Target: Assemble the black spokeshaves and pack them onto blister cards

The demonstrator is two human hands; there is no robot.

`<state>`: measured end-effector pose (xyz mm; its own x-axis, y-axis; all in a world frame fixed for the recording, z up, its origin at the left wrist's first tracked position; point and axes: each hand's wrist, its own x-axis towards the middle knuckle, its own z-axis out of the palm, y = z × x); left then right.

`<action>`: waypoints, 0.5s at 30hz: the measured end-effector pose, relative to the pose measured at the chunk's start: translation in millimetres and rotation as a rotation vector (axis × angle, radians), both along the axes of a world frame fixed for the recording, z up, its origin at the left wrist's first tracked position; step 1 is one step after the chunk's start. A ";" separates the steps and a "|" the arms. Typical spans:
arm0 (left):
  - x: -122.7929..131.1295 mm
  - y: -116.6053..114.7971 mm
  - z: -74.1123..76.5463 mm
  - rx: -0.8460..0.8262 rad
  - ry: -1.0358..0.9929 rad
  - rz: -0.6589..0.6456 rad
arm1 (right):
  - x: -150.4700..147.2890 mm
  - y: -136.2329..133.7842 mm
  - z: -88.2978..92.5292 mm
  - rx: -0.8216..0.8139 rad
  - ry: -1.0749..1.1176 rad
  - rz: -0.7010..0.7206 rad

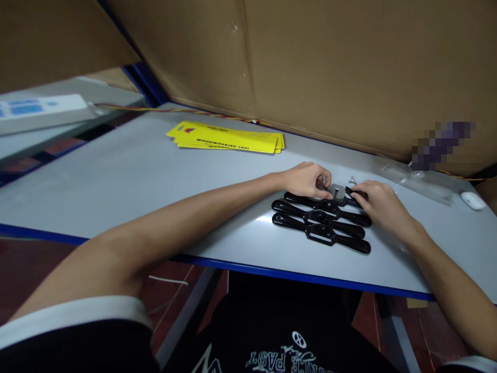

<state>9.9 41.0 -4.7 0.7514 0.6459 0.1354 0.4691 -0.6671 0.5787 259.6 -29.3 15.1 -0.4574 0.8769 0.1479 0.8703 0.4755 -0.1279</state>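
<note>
Several black spokeshaves (321, 232), each with two handles, lie in a row on the grey table, one behind another. At the farthest one sits a flat grey metal blade (338, 194) with a slot in it. My left hand (308, 180) is curled at the blade's left edge, thumb and fingertips against it. From the right, my right hand (382, 203) pinches a small black piece (348, 191) between thumb and forefinger, beside the blade. A small shiny screw (352, 180) lies just behind. My right fingers partly cover the farthest spokeshave's right handle.
Yellow printed cards (229, 139) lie stacked at the back of the table (155, 191). Clear plastic bags (419, 181) and a white computer mouse (472, 200) are on the right. A cardboard wall (330, 77) closes off the back. At far left is a white power strip (42, 111).
</note>
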 end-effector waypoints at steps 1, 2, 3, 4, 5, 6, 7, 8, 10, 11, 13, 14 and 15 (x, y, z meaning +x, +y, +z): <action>0.9 -0.1 0.4 0.009 0.009 0.008 | -0.2 0.8 0.2 0.000 0.024 -0.009; 1.7 -0.2 0.7 0.018 0.018 0.012 | -0.3 1.7 0.4 -0.002 0.052 -0.014; 2.4 -0.3 1.0 0.025 0.025 0.014 | -0.2 2.6 0.5 -0.006 0.082 -0.014; 2.9 -0.5 1.4 0.028 0.034 0.012 | 0.0 3.4 0.6 -0.011 0.112 -0.010; 3.2 -0.8 1.8 0.028 0.043 0.012 | 0.4 4.2 0.9 -0.018 0.137 -0.004; 3.3 -1.3 2.3 0.026 0.052 0.013 | 0.8 4.9 1.1 -0.027 0.156 0.002; 3.2 -1.9 2.9 0.025 0.059 0.015 | 1.3 5.4 1.4 -0.038 0.167 0.008; 3.1 -2.6 3.6 0.024 0.064 0.018 | 1.8 5.9 1.7 -0.050 0.172 0.011; 2.9 -4.0 5.3 0.025 0.073 0.017 | 2.7 6.8 1.6 -0.071 0.176 0.011; 2.8 -4.5 6.2 0.023 0.079 0.015 | 3.0 7.3 1.3 -0.079 0.178 0.008; 3.0 -5.0 7.3 0.015 0.094 0.009 | 3.1 8.4 0.2 -0.080 0.196 -0.004; 3.2 -4.9 7.5 0.012 0.099 0.007 | 2.9 9.0 -0.3 -0.079 0.206 -0.008; 3.5 -4.6 7.3 0.012 0.099 0.006 | 2.6 9.6 -0.8 -0.078 0.218 -0.013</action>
